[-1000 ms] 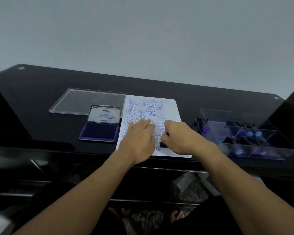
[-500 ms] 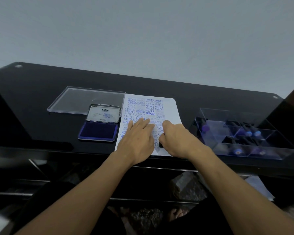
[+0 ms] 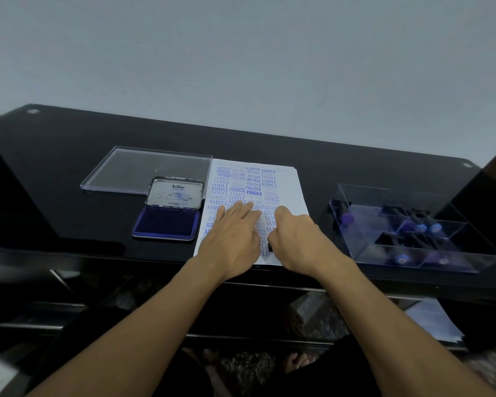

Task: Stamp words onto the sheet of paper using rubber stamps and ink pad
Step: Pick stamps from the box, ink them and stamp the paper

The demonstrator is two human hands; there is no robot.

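A white sheet of paper (image 3: 291, 190) covered in blue stamped words lies on the black table. My left hand (image 3: 235, 236) rests flat on its lower half, fingers straight. My right hand (image 3: 295, 239) grips a small dark rubber stamp (image 3: 269, 247) and holds it down on the sheet near the front edge; only a sliver of the stamp shows under the fingers. The open ink pad (image 3: 166, 223), with blue felt and its silver lid raised, sits just left of the sheet.
A clear plastic lid (image 3: 143, 170) lies behind the ink pad. A clear compartment tray (image 3: 364, 247) with several stamps stands at the right. The table's front edge (image 3: 126, 253) runs just below the sheet. A pale wall is behind.
My right hand shifted slightly left and nearer with the stamp, closing up beside my left hand. The left hand stayed flat on the sheet.
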